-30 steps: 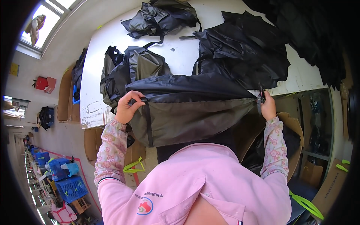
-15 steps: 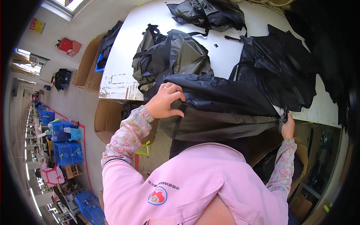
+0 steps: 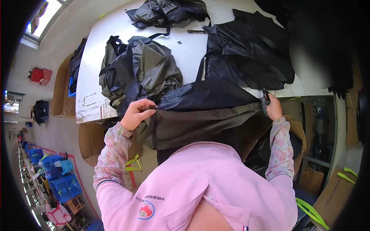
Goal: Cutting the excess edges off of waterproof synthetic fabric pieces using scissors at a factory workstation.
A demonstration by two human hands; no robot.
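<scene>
A long black and olive fabric piece point(image 3: 192, 121), like part of a bag, stretches between my two hands at the table's front edge. Its black side rests on the table and the olive side hangs toward my body. My left hand point(image 3: 135, 114) pinches the seam at the left end between thumb and fingers. At the other end, my right hand point(image 3: 274, 107) is closed around a small dark tool point(image 3: 265, 96) that looks like thread snips. The fabric's right corner lies against those fingers; whether they grip it too is hard to tell.
On the white table point(image 3: 92, 82) lie an olive and black bag point(image 3: 154, 67), another bag point(image 3: 169, 13) behind it and a black fabric piece point(image 3: 248, 52). Below stands an open cardboard box point(image 3: 296, 129). Neon strips point(image 3: 133, 163) hang at left; blue crates point(image 3: 64, 187) stand beyond.
My left hand has gone from spread fingers over the fabric to a pinch on its seam. The olive side is pulled tauter, and the whole view has shifted to the right.
</scene>
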